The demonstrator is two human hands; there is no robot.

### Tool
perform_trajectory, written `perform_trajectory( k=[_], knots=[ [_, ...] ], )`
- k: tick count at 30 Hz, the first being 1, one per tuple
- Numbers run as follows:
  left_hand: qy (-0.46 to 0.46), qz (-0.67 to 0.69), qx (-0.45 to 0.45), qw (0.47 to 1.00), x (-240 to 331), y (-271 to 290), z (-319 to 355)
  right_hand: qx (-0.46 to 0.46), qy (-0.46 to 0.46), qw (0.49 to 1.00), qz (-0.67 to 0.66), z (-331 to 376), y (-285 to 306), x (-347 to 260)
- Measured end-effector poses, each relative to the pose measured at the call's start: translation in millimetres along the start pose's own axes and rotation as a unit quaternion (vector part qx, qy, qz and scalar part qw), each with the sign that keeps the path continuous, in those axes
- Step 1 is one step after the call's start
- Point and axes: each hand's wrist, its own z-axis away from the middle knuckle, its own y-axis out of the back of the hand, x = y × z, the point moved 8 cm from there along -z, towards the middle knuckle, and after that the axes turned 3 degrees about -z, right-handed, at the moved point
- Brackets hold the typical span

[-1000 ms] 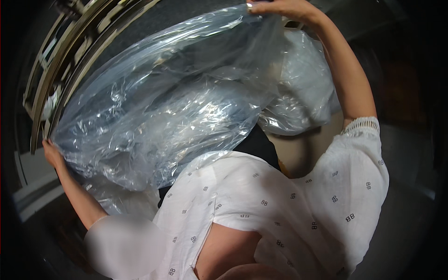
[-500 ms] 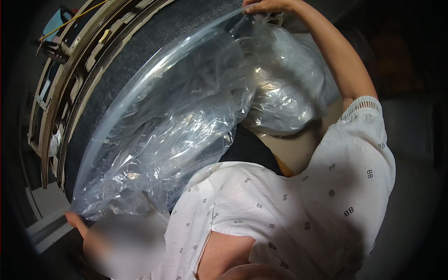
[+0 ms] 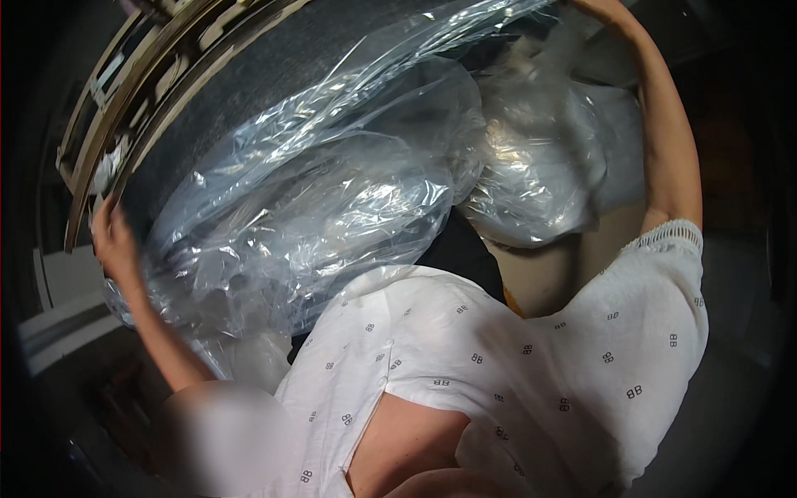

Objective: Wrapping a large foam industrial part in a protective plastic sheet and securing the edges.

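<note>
A large sheet of clear plastic film [image 3: 332, 166] lies in shiny folds across my lap and the dark surface before me. Its gathered far edge runs up to my right hand [image 3: 594, 7], which is closed on it at the top of the view; the fingertips are partly cut off. On the left, my left hand [image 3: 118, 242] is raised beside the film's left end with its fingers loosely apart, slightly blurred. Nothing shows gripped in it. A bunched heap of the same clear plastic [image 3: 535, 166] sits to the right, below my right forearm.
A curved-looking wooden frame with slats [image 3: 124, 108] borders the dark grey surface [image 3: 241, 79] at the far left. Pale bars [image 3: 66, 328] stand at the left below my left hand. A beige surface [image 3: 540, 278] shows under the plastic heap.
My left hand has let go of the film's left corner and moved up and forward. My right hand has shifted right, and the stretched film edge has slackened into gathered folds.
</note>
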Motion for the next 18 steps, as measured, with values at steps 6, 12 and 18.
perform_trajectory(
  k=[6,12,18],
  knots=[
    [-0.133,0.174,-0.055,0.974,302.2,-80.9,53.4,0.057,0.023,0.998,0.0,-13.8,8.1,-1.8],
    [-0.069,0.307,-0.1,0.944,296.0,-128.9,25.5,0.069,0.06,0.992,-0.086,6.8,16.8,-25.4],
    [0.131,0.455,-0.25,0.844,212.5,-112.1,44.5,-0.011,0.114,0.991,0.068,29.9,-42.0,37.3]
  ],
)
